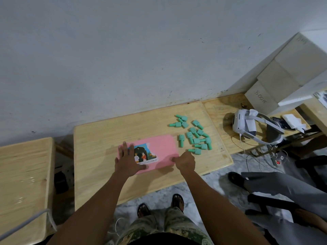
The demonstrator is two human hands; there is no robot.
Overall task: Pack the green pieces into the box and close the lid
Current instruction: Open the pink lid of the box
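Wooden table (99, 152) takes up the middle of the view, w/ a second bench off to the left and a white headset (247, 126) on the next surface to the right. On the table, nearest the person, lies the pink box (159, 147), flat, lid down as far as I can tell, picture label on top. Left hand (126, 160) is spread flat, palm down on the box's left end, fingers wide open, gripping nothing, prob. just steadying it. Right hand (184, 160) is at the box's right near corner, fingers curled in, thumb and forefinger seemingly pinching the edge; can't tell if it's a real grip or only touching. The green pieces (192, 135), a dozen-plus small bottle-shaped bits, lie scattered loose on the table just right of and behind the box, none inside as far as seen. So progress approx nil: box looks unopened, nothing packed. Left to do: lift lid, load all pieces, shut lid.
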